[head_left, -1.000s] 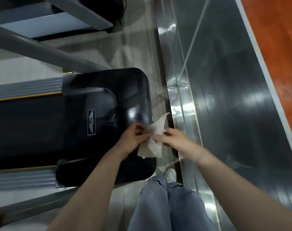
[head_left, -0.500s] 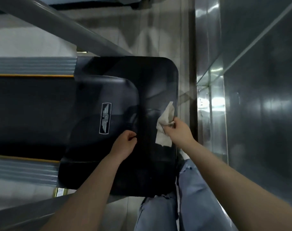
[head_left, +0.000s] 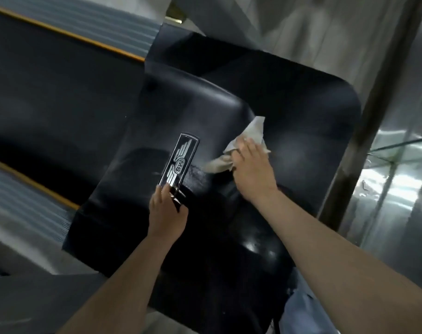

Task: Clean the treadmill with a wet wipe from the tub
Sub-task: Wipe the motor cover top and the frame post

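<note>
The treadmill's glossy black motor cover (head_left: 289,121) fills the middle of the view, with a silver winged badge (head_left: 179,162) on it and the dark running belt (head_left: 48,100) to its left. My right hand (head_left: 252,169) lies flat on a crumpled white wet wipe (head_left: 249,133) and presses it onto the cover just right of the badge. A damp streak shows beside the wipe. My left hand (head_left: 167,213) rests on the cover just below the badge and holds nothing. No tub is in view.
Ribbed grey side rails with orange stripes (head_left: 67,32) run along both sides of the belt. A grey upright frame bar (head_left: 24,307) crosses the lower left. A shiny metal wall (head_left: 397,177) stands close on the right. My jeans leg (head_left: 303,312) shows at the bottom.
My right hand brought the wipe down from the air onto the cover and moved left toward the badge. My left hand let go of the wipe and settled below the badge. The view moved closer.
</note>
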